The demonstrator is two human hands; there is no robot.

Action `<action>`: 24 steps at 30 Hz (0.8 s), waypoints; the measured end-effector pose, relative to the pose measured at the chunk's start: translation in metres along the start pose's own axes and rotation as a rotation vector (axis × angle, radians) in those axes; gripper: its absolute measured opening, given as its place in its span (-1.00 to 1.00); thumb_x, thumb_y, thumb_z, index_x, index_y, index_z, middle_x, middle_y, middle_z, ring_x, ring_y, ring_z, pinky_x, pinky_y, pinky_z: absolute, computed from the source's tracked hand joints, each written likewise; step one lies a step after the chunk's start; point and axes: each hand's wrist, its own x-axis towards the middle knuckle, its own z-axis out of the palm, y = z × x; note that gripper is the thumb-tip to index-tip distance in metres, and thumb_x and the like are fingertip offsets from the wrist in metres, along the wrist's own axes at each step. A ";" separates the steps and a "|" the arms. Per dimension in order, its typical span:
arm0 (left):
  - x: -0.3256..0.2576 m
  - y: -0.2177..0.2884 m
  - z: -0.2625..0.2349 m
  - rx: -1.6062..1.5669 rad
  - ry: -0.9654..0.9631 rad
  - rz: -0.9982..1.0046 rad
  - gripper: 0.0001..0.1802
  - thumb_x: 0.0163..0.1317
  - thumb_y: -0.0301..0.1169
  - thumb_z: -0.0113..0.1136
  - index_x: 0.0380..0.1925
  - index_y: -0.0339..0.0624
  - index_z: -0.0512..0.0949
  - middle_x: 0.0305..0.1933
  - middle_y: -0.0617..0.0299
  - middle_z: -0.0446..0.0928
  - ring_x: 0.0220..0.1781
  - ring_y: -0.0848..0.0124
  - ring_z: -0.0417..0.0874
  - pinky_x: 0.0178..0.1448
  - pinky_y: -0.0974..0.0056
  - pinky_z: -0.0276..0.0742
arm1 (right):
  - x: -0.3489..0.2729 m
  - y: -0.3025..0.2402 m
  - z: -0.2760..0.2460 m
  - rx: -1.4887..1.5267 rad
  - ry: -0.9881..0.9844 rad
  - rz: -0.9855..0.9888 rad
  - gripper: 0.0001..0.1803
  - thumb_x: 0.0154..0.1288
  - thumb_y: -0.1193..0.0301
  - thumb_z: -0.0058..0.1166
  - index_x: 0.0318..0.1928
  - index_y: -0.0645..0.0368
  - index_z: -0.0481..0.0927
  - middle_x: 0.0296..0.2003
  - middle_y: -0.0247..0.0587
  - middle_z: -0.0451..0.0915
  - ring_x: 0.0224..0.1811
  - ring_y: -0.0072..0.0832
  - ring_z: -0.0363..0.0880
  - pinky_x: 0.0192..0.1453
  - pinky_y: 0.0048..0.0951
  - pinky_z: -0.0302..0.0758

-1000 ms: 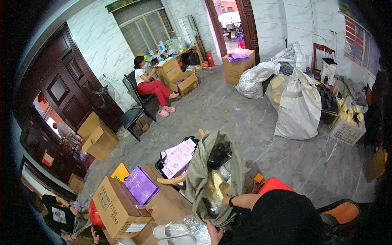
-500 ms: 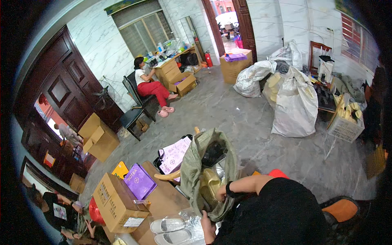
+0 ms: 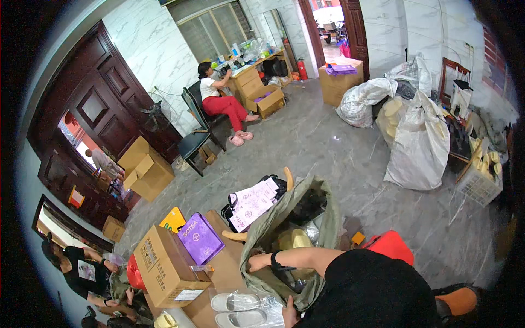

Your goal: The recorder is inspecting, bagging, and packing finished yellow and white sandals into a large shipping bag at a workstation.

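Note:
A green woven sack [image 3: 328, 218] stands open in front of me. Inside it lie pale yellow slippers [image 3: 299, 239], a clear plastic bag [image 3: 313, 228] and something dark. My right hand [image 3: 259, 263], with a black band at the wrist, reaches across the mouth to the left side of the sack; its fingers are curled at the inner wall, their tips partly hidden. At the near rim my left hand [image 3: 290, 314] is closed on the sack's edge, mostly cut off by my black sleeve. Beside the sack, white slippers [image 3: 236, 318] lie in clear plastic.
To the left are a cardboard carton [image 3: 169, 268], a purple packet [image 3: 200, 239] and lilac printed bags [image 3: 252, 205]. A red object [image 3: 389, 247] lies right of the sack. Large white sacks [image 3: 418, 145] stand farther off. One person [image 3: 219, 98] sits at a desk; others work at lower left.
My right hand has moved left, from the yellow slippers to the sack's left side. The sack's mouth is spread wider. The view has shifted, so the room appears farther right.

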 end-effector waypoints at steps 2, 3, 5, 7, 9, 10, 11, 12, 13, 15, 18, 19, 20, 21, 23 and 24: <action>-0.006 0.019 0.016 0.206 0.164 -0.082 -0.27 0.13 -0.03 0.21 0.17 -0.30 0.29 0.07 0.09 0.46 0.04 0.28 0.48 0.05 0.19 0.44 | 0.009 -0.007 -0.007 -0.112 -0.013 -0.040 -0.52 0.02 0.13 0.04 -0.23 0.33 0.59 -0.23 0.09 0.60 -0.16 -0.02 0.57 -0.14 0.03 0.45; 0.010 0.025 0.020 0.225 0.147 -0.096 -0.27 0.13 -0.03 0.21 0.17 -0.30 0.29 0.07 0.09 0.46 0.04 0.28 0.48 0.05 0.19 0.44 | 0.012 -0.002 -0.010 -0.202 -0.024 -0.018 -0.57 0.02 0.17 0.05 -0.23 0.29 0.60 -0.24 0.06 0.61 -0.18 -0.04 0.58 -0.16 0.03 0.45; 0.016 0.034 0.027 0.240 0.136 -0.069 -0.28 0.14 -0.04 0.20 0.17 -0.31 0.29 0.06 0.08 0.46 0.03 0.28 0.49 0.04 0.19 0.44 | 0.018 -0.006 -0.007 -0.230 0.058 -0.029 -0.63 -0.02 0.21 0.03 -0.33 0.27 0.64 -0.34 0.03 0.62 -0.24 0.00 0.57 -0.26 0.13 0.40; 0.022 0.040 0.031 0.250 0.126 -0.043 -0.28 0.15 -0.05 0.20 0.16 -0.32 0.29 0.06 0.08 0.46 0.02 0.28 0.49 0.03 0.19 0.45 | 0.021 -0.008 -0.012 -0.223 -0.001 -0.037 -0.62 0.03 0.19 0.06 -0.30 0.26 0.64 -0.34 0.02 0.61 -0.22 0.00 0.56 -0.17 0.18 0.35; 0.027 0.044 0.033 0.257 0.120 -0.018 -0.29 0.15 -0.06 0.19 0.16 -0.33 0.29 0.05 0.07 0.46 0.01 0.28 0.49 0.02 0.19 0.45 | 0.018 -0.010 -0.020 -0.234 -0.044 -0.022 -0.61 0.06 0.18 0.06 -0.26 0.25 0.63 -0.30 0.03 0.60 -0.14 0.00 0.52 -0.07 0.21 0.28; 0.029 0.047 0.033 0.260 0.118 -0.003 -0.30 0.15 -0.06 0.19 0.16 -0.33 0.29 0.05 0.07 0.46 0.01 0.28 0.49 0.02 0.19 0.45 | 0.016 -0.013 -0.025 -0.244 -0.084 -0.009 -0.61 0.10 0.17 0.07 -0.21 0.24 0.62 -0.26 0.03 0.59 -0.07 0.00 0.49 0.04 0.25 0.21; 0.032 0.050 0.032 0.264 0.116 0.011 -0.30 0.16 -0.07 0.18 0.16 -0.34 0.29 0.04 0.07 0.46 0.00 0.28 0.50 0.01 0.19 0.45 | 0.013 -0.014 -0.029 -0.245 -0.084 -0.010 -0.61 0.10 0.17 0.07 -0.21 0.24 0.62 -0.26 0.03 0.59 -0.07 0.00 0.49 0.04 0.25 0.21; 0.034 0.052 0.032 0.267 0.114 0.026 -0.30 0.16 -0.07 0.18 0.15 -0.34 0.29 0.04 0.07 0.46 0.00 0.27 0.50 0.01 0.19 0.45 | 0.008 -0.015 -0.032 -0.258 -0.082 0.004 -0.60 0.13 0.17 0.06 -0.16 0.24 0.60 -0.21 0.03 0.58 0.01 0.01 0.42 0.12 0.27 0.09; 0.037 0.054 0.034 0.276 0.107 0.040 -0.31 0.16 -0.08 0.18 0.15 -0.34 0.29 0.04 0.07 0.47 -0.01 0.27 0.50 0.00 0.20 0.45 | 0.006 -0.012 -0.035 -0.269 -0.075 0.025 -0.59 0.16 0.17 0.05 -0.12 0.24 0.58 -0.17 0.03 0.56 0.09 0.02 0.36 0.21 0.29 -0.02; 0.041 0.056 0.037 0.290 0.093 0.069 -0.32 0.17 -0.09 0.17 0.15 -0.35 0.29 0.03 0.06 0.47 -0.01 0.27 0.50 0.00 0.20 0.46 | 0.003 -0.009 -0.039 -0.273 -0.093 0.064 -0.55 0.17 0.16 0.05 -0.05 0.24 0.54 -0.05 0.04 0.49 0.18 0.04 0.24 0.28 0.28 -0.10; 0.047 0.059 0.039 0.306 0.078 0.115 -0.33 0.18 -0.10 0.16 0.14 -0.36 0.29 0.02 0.06 0.47 -0.03 0.27 0.51 -0.02 0.20 0.46 | -0.001 -0.004 -0.040 -0.306 -0.052 0.069 -0.51 0.19 0.15 0.03 0.02 0.23 0.48 0.09 0.08 0.36 0.24 0.02 0.16 0.32 0.29 -0.15; 0.049 0.059 0.039 0.310 0.074 0.130 -0.33 0.18 -0.11 0.16 0.14 -0.37 0.29 0.02 0.05 0.47 -0.03 0.27 0.51 -0.02 0.20 0.46 | -0.001 -0.004 -0.039 -0.308 -0.051 0.070 -0.51 0.19 0.15 0.03 0.02 0.23 0.48 0.09 0.08 0.36 0.24 0.02 0.16 0.32 0.29 -0.15; 0.050 0.059 0.040 0.312 0.070 0.146 -0.34 0.18 -0.11 0.16 0.14 -0.37 0.29 0.01 0.05 0.47 -0.04 0.27 0.51 -0.03 0.20 0.47 | -0.002 -0.004 -0.038 -0.321 -0.040 0.060 -0.51 0.20 0.15 0.03 0.03 0.24 0.48 0.08 0.09 0.36 0.22 0.02 0.18 0.29 0.28 -0.09; 0.052 0.060 0.040 0.314 0.066 0.163 -0.34 0.19 -0.12 0.15 0.14 -0.38 0.29 0.01 0.05 0.47 -0.04 0.27 0.51 -0.03 0.20 0.47 | -0.003 -0.004 -0.037 -0.334 -0.028 0.050 -0.50 0.20 0.15 0.03 0.03 0.24 0.47 0.07 0.10 0.36 0.20 0.02 0.20 0.26 0.27 -0.03; 0.055 0.060 0.038 0.311 0.065 0.197 -0.35 0.19 -0.13 0.15 0.13 -0.39 0.29 0.00 0.05 0.47 -0.05 0.27 0.52 -0.04 0.20 0.47 | -0.006 -0.011 -0.034 -0.325 -0.038 0.034 -0.53 0.21 0.19 0.01 0.02 0.26 0.47 0.06 0.11 0.36 0.18 0.01 0.22 0.21 0.22 0.04; 0.056 0.060 0.037 0.309 0.065 0.214 -0.36 0.19 -0.13 0.14 0.13 -0.39 0.29 0.00 0.04 0.47 -0.05 0.27 0.52 -0.05 0.20 0.47 | -0.007 -0.015 -0.033 -0.313 -0.046 0.022 -0.56 0.22 0.24 -0.01 0.02 0.28 0.46 0.05 0.13 0.37 0.15 0.01 0.24 0.15 0.18 0.12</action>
